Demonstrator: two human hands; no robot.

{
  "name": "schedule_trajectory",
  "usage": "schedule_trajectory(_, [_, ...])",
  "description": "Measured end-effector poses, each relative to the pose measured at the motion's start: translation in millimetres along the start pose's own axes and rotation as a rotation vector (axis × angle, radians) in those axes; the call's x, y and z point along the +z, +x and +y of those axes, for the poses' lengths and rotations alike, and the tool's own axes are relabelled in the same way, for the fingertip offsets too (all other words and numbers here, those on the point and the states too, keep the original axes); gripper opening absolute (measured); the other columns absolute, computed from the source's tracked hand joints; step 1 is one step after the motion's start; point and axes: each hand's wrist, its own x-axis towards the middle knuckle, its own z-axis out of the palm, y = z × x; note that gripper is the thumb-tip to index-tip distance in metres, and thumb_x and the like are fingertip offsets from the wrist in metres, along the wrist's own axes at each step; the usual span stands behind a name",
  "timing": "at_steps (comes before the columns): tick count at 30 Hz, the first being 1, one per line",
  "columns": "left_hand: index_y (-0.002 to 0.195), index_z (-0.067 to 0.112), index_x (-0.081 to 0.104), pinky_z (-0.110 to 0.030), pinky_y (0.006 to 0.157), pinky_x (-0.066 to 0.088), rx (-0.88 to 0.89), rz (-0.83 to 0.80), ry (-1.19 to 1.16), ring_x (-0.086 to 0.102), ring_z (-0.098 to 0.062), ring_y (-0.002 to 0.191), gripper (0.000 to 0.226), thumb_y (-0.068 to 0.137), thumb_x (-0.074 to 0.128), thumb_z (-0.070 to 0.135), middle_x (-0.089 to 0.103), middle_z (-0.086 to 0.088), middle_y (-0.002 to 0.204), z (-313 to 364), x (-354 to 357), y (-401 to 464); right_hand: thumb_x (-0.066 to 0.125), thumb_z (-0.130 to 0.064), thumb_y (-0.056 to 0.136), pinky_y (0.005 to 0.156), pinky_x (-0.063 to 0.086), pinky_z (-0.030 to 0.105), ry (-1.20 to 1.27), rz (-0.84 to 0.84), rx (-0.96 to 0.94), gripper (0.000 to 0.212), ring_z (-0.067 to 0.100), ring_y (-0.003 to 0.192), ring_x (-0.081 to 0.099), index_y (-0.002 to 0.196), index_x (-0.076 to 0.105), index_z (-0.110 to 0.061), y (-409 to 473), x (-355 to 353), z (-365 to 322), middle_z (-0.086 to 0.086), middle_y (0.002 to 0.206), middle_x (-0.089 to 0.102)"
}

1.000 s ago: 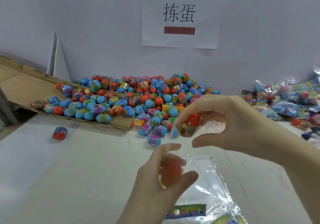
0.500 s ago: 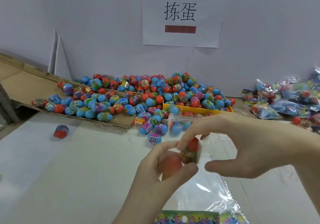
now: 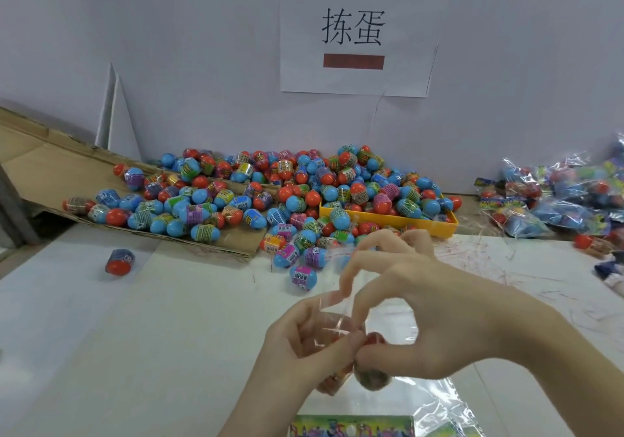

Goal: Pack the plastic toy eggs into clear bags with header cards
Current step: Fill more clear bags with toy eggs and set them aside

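Note:
My left hand [image 3: 300,345] grips the mouth of a clear bag [image 3: 429,399], its fingers curled round the film and an orange egg inside that is mostly hidden. My right hand [image 3: 425,318] reaches over from the right. Its thumb presses a red-capped toy egg [image 3: 373,376] down at the bag's mouth, and its forefinger is curled above against the film's upper edge. The bag's colourful header card [image 3: 351,428] lies at the bottom edge of the view. A big pile of blue and red eggs [image 3: 304,193] lies behind the hands.
A yellow tray [image 3: 388,222] holds part of the pile. A cardboard sheet [image 3: 50,173] slopes down from the left. One stray egg [image 3: 120,262] lies alone on the white table. Packed bags [image 3: 557,200] are heaped at the right. A paper sign [image 3: 354,31] hangs on the wall.
My right hand has brought the red-capped egg down from above to the bag's mouth held by my left hand. Both hands have sunk lower, and the header card has come into view.

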Motion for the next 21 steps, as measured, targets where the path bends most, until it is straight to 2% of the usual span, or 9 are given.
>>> schedule_trajectory(3, [0.096, 0.012, 0.069, -0.016, 0.055, 0.051, -0.032, 0.039, -0.02, 0.069, -0.013, 0.069, 0.061, 0.039, 0.09, 0.017, 0.073, -0.008, 0.077, -3, -4, 4, 0.066, -0.051, 0.07, 0.098, 0.028, 0.025, 0.387, 0.323, -0.031, 0.019, 0.0, 0.114, 0.039, 0.082, 0.07, -0.036, 13, 5, 17, -0.024, 0.103, 0.056])
schedule_trajectory(5, [0.094, 0.017, 0.069, -0.016, 0.057, 0.051, -0.047, 0.052, -0.024, 0.07, -0.012, 0.074, 0.058, 0.038, 0.082, 0.028, 0.074, -0.006, 0.079, -5, -6, 5, 0.065, -0.043, 0.074, 0.083, 0.046, 0.025, 0.72, 0.67, 0.098, 0.012, 0.012, 0.094, 0.057, 0.075, 0.07, -0.033, 30, 9, 40, -0.012, 0.087, 0.065])
schedule_trajectory(6, [0.092, 0.019, 0.07, -0.018, 0.061, 0.051, -0.051, 0.053, -0.024, 0.07, -0.011, 0.076, 0.057, 0.037, 0.078, 0.032, 0.074, -0.005, 0.08, -6, -7, 5, 0.063, -0.039, 0.079, 0.079, 0.049, 0.027, 0.752, 0.776, 0.232, 0.012, 0.017, 0.087, 0.058, 0.075, 0.069, -0.03, 41, 15, 56, -0.008, 0.081, 0.065])
schedule_trajectory(7, [0.089, 0.021, 0.072, -0.02, 0.064, 0.051, -0.054, 0.056, -0.025, 0.07, -0.012, 0.078, 0.053, 0.037, 0.076, 0.033, 0.074, -0.004, 0.08, -7, -8, 5, 0.06, -0.037, 0.084, 0.081, 0.049, 0.03, 0.633, 0.783, 0.408, 0.013, 0.018, 0.088, 0.058, 0.08, 0.068, -0.028, 52, 23, 72, -0.007, 0.083, 0.065])
schedule_trajectory(10, [0.081, 0.029, 0.076, -0.026, 0.069, 0.052, -0.05, 0.06, -0.013, 0.07, -0.013, 0.078, 0.043, 0.04, 0.084, 0.032, 0.073, -0.002, 0.079, -9, -8, 4, 0.056, -0.042, 0.086, 0.099, 0.035, 0.045, 0.102, 0.43, 0.739, 0.031, 0.018, 0.114, 0.045, 0.111, 0.061, -0.025, 70, 62, 112, -0.004, 0.118, 0.056])
schedule_trajectory(12, [0.082, 0.038, 0.074, -0.034, 0.077, 0.053, -0.059, 0.073, 0.008, 0.07, -0.016, 0.082, 0.045, 0.041, 0.092, 0.034, 0.073, 0.0, 0.082, -11, -8, 5, 0.056, -0.049, 0.084, 0.1, 0.031, 0.039, 0.052, 0.383, 0.733, 0.041, 0.02, 0.12, 0.036, 0.12, 0.056, -0.028, 74, 82, 124, -0.005, 0.125, 0.051])
schedule_trajectory(15, [0.084, 0.039, 0.073, -0.041, 0.085, 0.051, -0.085, 0.087, 0.008, 0.066, -0.022, 0.093, 0.044, 0.044, 0.088, 0.044, 0.074, 0.002, 0.088, -11, -9, 5, 0.055, -0.051, 0.084, 0.09, 0.026, 0.032, -0.035, 0.485, 0.666, 0.039, 0.019, 0.113, 0.037, 0.117, 0.058, -0.03, 77, 89, 127, -0.006, 0.12, 0.053])
schedule_trajectory(18, [0.096, 0.029, 0.065, -0.032, 0.073, 0.05, -0.109, 0.058, 0.025, 0.068, -0.017, 0.089, 0.061, 0.039, 0.069, 0.049, 0.075, 0.006, 0.085, -12, -10, 6, 0.052, -0.052, 0.085, 0.087, 0.022, 0.032, -0.186, 0.424, 0.657, 0.044, 0.018, 0.115, 0.035, 0.124, 0.051, -0.032, 74, 89, 132, -0.007, 0.12, 0.049])
schedule_trajectory(21, [0.103, 0.028, 0.058, -0.02, 0.061, 0.05, -0.108, 0.033, 0.072, 0.07, -0.011, 0.083, 0.069, 0.038, 0.067, 0.048, 0.075, 0.005, 0.087, -10, -9, 5, 0.058, -0.043, 0.084, 0.091, 0.03, 0.031, -0.116, 0.384, 0.653, 0.045, 0.018, 0.114, 0.038, 0.126, 0.049, -0.029, 66, 91, 137, -0.002, 0.119, 0.046])
